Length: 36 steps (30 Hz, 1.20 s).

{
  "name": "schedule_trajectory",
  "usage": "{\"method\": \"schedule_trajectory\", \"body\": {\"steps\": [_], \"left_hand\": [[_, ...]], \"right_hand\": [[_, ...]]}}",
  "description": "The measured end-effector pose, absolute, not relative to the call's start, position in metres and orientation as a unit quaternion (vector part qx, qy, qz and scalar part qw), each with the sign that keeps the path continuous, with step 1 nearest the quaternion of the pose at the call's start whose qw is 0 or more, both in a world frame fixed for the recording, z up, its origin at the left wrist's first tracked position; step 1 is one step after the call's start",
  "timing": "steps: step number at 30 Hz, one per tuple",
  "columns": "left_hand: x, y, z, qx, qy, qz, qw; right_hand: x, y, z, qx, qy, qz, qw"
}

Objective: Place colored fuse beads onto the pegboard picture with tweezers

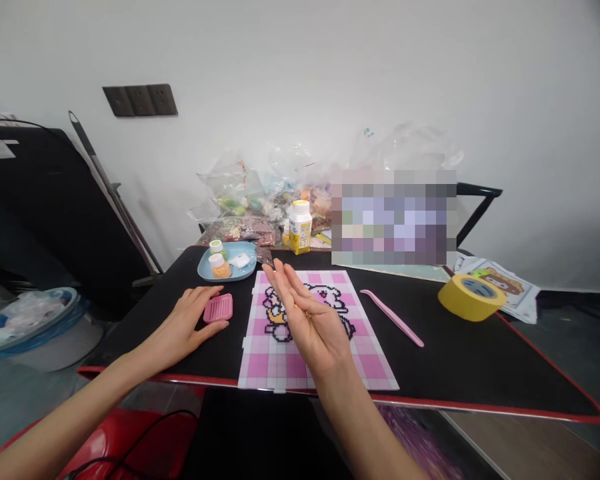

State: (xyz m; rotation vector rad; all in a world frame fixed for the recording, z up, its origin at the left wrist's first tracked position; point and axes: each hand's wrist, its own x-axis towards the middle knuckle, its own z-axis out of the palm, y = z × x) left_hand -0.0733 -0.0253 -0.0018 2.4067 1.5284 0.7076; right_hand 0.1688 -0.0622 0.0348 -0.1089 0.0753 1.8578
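One tray (pixel 218 309), pink and ridged, lies on the black table (pixel 490 373), and I see the left hand (pixel 186 320) bracketing it, forefinger by its far edge and thumb by its near edge. The fingers are loosely curved and partly spread; whether they press on the tray I can't be sure. The right hand (pixel 316 328) is over the pegboard (pixel 375 370), palm turned up and cupped, fingers long and close together, with what look like a few yellowish specks (pixel 307 314) in the hollow. They are too small for me to count.

To do this well, I would keep that palm level and gently hollowed, so that nothing rolls off onto the pattern below. I would steady the tray lightly from both edges, without tipping it, and keep the right wrist from brushing the laid outline. The tweezers (pixel 393 318) lie right of the pegboard, apart from both hands.

As for containers, the blue plate (pixel 254 265) beyond the left hand bears two white-capped jars, one with orange contents (pixel 221 270), one with green (pixel 221 254), and a white packet (pixel 239 260). Behind, clear bags (pixel 240 230) hold many-coloured stuff, and a bottle (pixel 301 228), white and yellow, stands capped before them. From here I can't make out anything in the tray's grooves
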Motion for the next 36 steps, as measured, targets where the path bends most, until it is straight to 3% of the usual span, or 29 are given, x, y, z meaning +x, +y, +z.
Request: {"method": "schedule_trajectory", "body": {"steps": [11, 18, 23, 27, 32, 36], "left_hand": [[-0.064, 0.019, 0.036, 0.694, 0.628, 0.353, 0.003], [-0.053, 0.049, 0.031, 0.678, 0.657, 0.328, 0.048], [-0.047, 0.041, 0.031, 0.629, 0.617, 0.451, 0.140], [-0.030, 0.014, 0.043, 0.574, 0.517, 0.568, 0.285], [0.002, -0.024, 0.054, 0.524, 0.426, 0.546, 0.495], [0.020, -0.039, 0.050, 0.475, 0.391, 0.521, 0.592]], "right_hand": [[0.171, -0.059, 0.032, -0.093, 0.010, 0.794, 0.600], [0.177, -0.062, 0.028, -0.060, -0.056, 0.804, 0.588], [0.177, -0.061, 0.027, -0.072, -0.082, 0.792, 0.600], [0.175, -0.063, 0.025, -0.073, -0.109, 0.777, 0.615], [0.176, -0.066, 0.024, -0.055, -0.130, 0.779, 0.611], [0.179, -0.064, 0.026, -0.038, -0.092, 0.775, 0.624]]}}
